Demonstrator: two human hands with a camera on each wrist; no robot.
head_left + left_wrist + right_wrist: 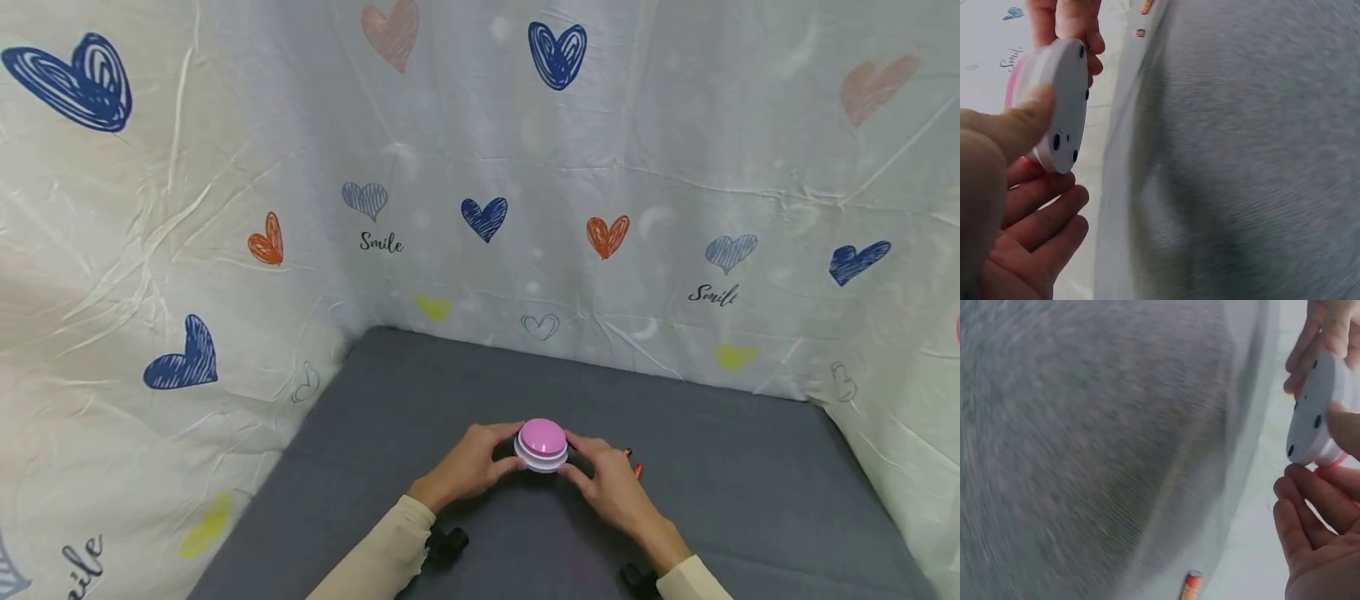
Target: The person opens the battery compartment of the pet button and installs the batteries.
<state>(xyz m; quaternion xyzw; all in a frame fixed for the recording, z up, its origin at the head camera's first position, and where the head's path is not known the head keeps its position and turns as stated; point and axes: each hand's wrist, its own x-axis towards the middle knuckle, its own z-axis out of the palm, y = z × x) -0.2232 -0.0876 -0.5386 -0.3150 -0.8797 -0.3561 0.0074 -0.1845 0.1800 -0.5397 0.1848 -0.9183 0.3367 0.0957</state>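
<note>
Above the table (465,367), a pink-topped button (542,442) is pinched at its rim by thumb and fingers of the left hand (474,460) and right hand (613,483) together, underside lifted clear. Should either pinch slacken or the two pull unevenly, the button could tilt and drop; a sweep of the right hand could set the batteries (638,471) beside it rolling. The table is gray and fabric-like; a creased, heart-printed white curtain (480,125) hangs behind it and along both sides.
</note>
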